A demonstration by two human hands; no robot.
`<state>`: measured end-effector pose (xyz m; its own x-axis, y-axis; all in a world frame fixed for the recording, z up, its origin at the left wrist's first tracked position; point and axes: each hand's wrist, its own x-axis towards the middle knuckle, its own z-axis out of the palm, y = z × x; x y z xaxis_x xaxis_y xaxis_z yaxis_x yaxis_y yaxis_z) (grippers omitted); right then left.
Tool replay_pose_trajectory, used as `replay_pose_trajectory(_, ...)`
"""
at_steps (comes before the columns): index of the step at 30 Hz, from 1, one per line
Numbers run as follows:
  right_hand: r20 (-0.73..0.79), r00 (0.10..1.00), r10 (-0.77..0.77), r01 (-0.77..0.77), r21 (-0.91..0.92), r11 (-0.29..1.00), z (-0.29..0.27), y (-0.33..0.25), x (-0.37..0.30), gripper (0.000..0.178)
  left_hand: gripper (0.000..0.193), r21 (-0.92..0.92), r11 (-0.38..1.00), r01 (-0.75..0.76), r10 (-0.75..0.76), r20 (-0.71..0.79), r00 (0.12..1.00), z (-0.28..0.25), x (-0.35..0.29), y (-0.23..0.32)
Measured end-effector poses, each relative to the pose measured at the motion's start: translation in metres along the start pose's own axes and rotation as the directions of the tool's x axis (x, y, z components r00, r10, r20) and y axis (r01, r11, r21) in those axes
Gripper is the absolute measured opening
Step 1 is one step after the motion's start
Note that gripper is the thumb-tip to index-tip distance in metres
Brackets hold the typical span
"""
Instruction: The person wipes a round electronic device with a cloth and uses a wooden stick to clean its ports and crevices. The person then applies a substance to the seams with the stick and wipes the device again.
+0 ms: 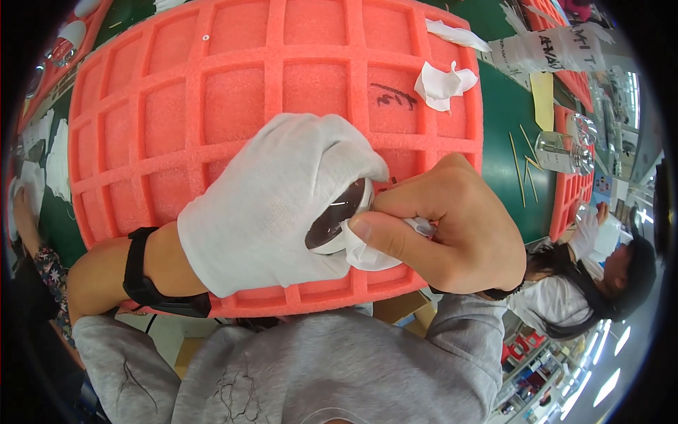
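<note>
My left hand (275, 198), in a white fabric glove, is closed around a glossy dark oval piece with a pale, silvery rim (337, 215); its exact kind I cannot make out. Bare, my right hand (452, 222) pinches a crumpled white wipe (367, 254) between thumb and fingers, right at the piece's rim. Part of the oval is hidden by the glove and the wipe. Both hands are over a pink foam tray (233, 106) divided into square pockets.
A crumpled white tissue (443, 85) lies on the tray's right side. On the green tabletop (498, 155) are several thin wooden sticks (521, 169), a clear glass jar (558, 152) and a plastic-wrapped roll (544, 51). Another person in a black cap (632, 272) is at the right; someone's arm (27, 219) shows at far left.
</note>
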<state>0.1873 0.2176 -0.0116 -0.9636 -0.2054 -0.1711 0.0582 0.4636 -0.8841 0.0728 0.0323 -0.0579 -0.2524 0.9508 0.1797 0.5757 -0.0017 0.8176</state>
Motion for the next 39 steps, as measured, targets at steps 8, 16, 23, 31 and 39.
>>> replay_pose_trajectory(8,-0.062,0.998,0.026,-0.032,-0.102,0.994,0.01,-0.012,0.004,0.023,0.056,0.036,0.999,-0.034,0.035,-0.027,0.999,0.003,-0.005,-0.006)
replay_pose_trajectory(16,-0.074,0.997,-0.011,0.005,-0.082,0.997,0.001,0.002,-0.004,0.016,0.062,-0.003,0.998,-0.058,0.058,-0.083,0.995,0.007,-0.009,-0.01)
replay_pose_trajectory(23,-0.106,0.959,-0.263,0.213,-0.346,0.914,-0.007,0.02,0.001,0.017,0.065,0.024,0.993,-0.115,0.116,-0.033,0.993,-0.002,-0.01,-0.014)
replay_pose_trajectory(31,-0.188,0.925,-0.33,0.169,-0.575,0.801,0.002,0.014,0.009,0.012,0.069,0.089,0.981,-0.17,0.169,0.016,0.985,0.001,-0.008,-0.014)
replay_pose_trajectory(39,-0.311,0.73,-0.608,0.277,-0.679,0.68,0.002,0.032,0.032,0.013,0.073,0.235,0.972,0.002,0.01,-0.046,0.999,0.005,-0.011,0.006)
